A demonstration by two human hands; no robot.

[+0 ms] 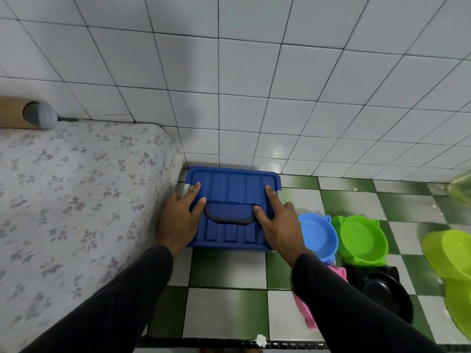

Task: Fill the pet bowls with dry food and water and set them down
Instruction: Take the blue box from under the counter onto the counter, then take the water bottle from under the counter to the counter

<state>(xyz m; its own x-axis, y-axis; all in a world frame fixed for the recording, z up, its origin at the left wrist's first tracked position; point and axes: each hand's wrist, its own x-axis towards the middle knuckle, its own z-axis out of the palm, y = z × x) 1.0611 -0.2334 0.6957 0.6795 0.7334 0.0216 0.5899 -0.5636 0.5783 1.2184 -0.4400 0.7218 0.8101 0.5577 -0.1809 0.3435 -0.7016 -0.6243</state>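
A blue plastic box with a ribbed lid [232, 187] and a dark handle [230, 212] stands on the floor against the wall. My left hand [179, 217] rests on the lid's left side with fingers straight. My right hand [277, 222] lies on the lid's right side, fingers straight, one fingertip at the handle's end. To the right of the box sit four empty pet bowls: a blue bowl [318, 235], a green bowl [362, 240], a black bowl [384, 291] and a pink bowl [305, 314] partly hidden by my right sleeve.
A mattress with a floral cover [76, 212] lies right against the box's left side. White tiled wall [254, 98] stands behind. A lime-green plastic vessel [451, 266] sits at the far right on the green and white checkered floor [226, 271].
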